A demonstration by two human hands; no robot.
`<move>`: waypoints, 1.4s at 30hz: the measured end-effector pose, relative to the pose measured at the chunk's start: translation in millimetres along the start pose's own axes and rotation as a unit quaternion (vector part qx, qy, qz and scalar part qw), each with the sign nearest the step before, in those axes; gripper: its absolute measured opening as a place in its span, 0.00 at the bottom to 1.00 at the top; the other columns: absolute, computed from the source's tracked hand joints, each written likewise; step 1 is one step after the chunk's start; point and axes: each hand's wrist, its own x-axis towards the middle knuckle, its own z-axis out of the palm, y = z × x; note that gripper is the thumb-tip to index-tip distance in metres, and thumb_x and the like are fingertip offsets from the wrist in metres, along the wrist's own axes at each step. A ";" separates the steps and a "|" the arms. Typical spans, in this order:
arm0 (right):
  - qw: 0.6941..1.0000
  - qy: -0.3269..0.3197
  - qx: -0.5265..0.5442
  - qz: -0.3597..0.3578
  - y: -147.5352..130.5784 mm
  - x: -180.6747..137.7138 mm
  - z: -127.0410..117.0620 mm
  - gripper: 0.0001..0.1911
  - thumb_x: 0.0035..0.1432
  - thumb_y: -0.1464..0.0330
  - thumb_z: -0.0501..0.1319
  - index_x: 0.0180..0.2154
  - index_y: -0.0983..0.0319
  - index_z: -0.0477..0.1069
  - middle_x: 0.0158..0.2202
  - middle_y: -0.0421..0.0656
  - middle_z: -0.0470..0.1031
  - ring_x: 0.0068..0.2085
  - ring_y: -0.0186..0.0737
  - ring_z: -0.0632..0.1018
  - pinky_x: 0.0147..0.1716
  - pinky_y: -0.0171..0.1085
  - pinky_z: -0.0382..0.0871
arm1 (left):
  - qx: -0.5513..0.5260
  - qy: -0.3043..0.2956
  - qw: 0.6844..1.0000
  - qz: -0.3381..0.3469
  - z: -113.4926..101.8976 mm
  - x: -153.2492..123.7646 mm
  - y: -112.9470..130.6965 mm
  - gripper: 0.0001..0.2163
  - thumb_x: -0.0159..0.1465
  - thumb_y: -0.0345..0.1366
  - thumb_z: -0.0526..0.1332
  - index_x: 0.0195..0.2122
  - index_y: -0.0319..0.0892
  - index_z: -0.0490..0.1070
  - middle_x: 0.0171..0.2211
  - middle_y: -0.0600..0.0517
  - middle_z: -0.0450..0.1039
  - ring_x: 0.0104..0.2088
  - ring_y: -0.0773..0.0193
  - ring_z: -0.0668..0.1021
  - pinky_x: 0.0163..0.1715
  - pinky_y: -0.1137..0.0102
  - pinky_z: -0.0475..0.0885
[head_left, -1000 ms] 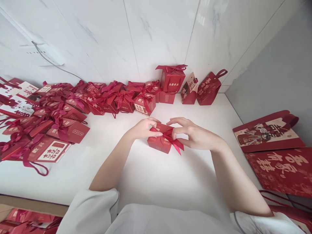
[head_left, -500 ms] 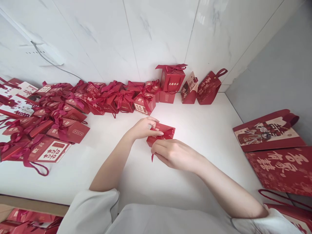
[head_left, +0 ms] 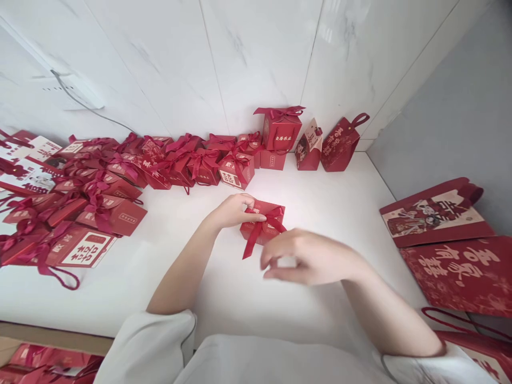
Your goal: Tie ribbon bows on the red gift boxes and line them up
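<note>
A small red gift box [head_left: 250, 232] with light printed characters stands on the white table in front of me. A dark red ribbon [head_left: 276, 216] is tied in a bow on its top, and one tail hangs down the near side. My left hand [head_left: 236, 211] grips the box from the left, its thumb pressed on top beside the knot. My right hand [head_left: 304, 258], slightly blurred, is just right of and nearer than the box. Its fingers are curved and apart, with nothing between them.
Several ribboned red boxes [head_left: 128, 216] crowd the left and line the tiled wall [head_left: 260, 53]. Two small handled packets [head_left: 340, 144] stand at the back right. Larger red gift bags [head_left: 456, 274] lean at the right. A carton of red boxes [head_left: 48, 362] sits lower left.
My right hand has let go of the ribbon and moved toward me and to the right. More of the bow and its tail now shows. My left hand stays on the gift box.
</note>
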 end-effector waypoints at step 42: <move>0.947 0.169 0.005 0.271 60.6 -25.5 -45.9 0.15 0.61 0.54 0.54 0.41 0.55 0.71 0.44 0.41 0.75 0.46 0.43 0.74 0.45 0.40 0.67 | -0.074 -0.116 0.990 0.019 -26.2 -14.1 8.8 0.20 0.56 0.46 0.64 0.48 0.48 0.64 0.59 0.49 0.62 0.61 0.56 0.64 0.61 0.56 0.56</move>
